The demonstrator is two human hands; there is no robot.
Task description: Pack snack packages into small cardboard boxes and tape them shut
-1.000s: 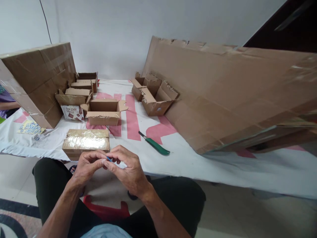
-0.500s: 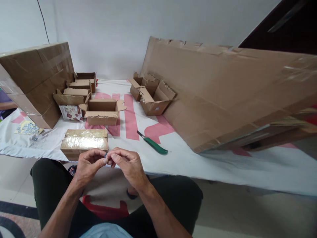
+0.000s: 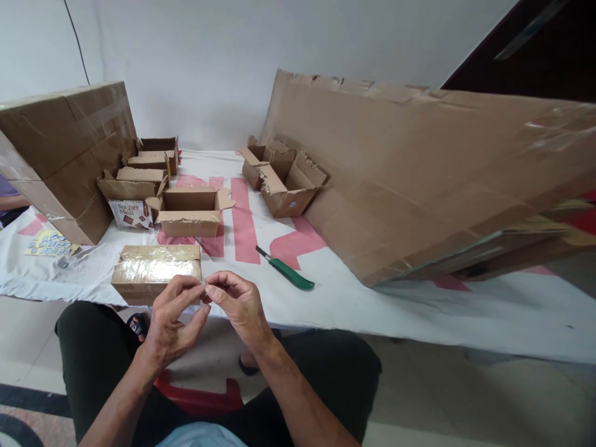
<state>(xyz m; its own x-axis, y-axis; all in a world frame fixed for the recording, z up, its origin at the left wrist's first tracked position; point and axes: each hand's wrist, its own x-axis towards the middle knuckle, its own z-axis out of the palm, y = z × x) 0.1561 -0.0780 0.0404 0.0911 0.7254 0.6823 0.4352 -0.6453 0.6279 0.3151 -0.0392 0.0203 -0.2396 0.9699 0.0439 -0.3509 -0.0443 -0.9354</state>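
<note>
Pale wall (image 3: pixel 195 68) behind, w/ thin dark cable (image 3: pixel 77 40) at upper L; white cloth (image 3: pixel 354 310) w/ pink shapes over the work surface. Taped box (image 3: pixel 157 267), closed, shiny clear tape on top, sits at the cloth's near edge, just beyond L hand (image 3: pixel 172 323). L hand: thumb well apart from index, fingers reaching to the other hand's tips, partly in front of box's R end; contact w/ box can't tell. R hand (image 3: pixel 244 307): thumb & index pinched together. Tips of both hands meet or nearly so; anything betw. them too small to tell.

Just beyond taped box: open carton (image 3: pixel 190 223), upright, empty, flaps out. To its L, printed carton (image 3: pixel 133 214) reading "Su-per Meal", more open cartons (image 3: pixel 158 149) behind, alongside tall cardboard stack (image 3: pixel 69 155). Yellow sheet (image 3: pixel 51 243) w/ blue marks flat on cloth near stack's foot.

R of taped box, apart from it: green-handled knife (image 3: pixel 291 274) flat, blade pointing up-L, away from wearer. Farther back, open boxes (image 3: pixel 291 192) grouped against big cardboard piece (image 3: pixel 419 167), which leans & fills much of R side.

Below: wearer's dark-clad legs (image 3: pixel 330 372), red stool (image 3: pixel 200 397) betw., pale floor (image 3: pixel 433 397). Far L edge: part of another person's arm (image 3: pixel 13 202), mostly hidden by stack
</note>
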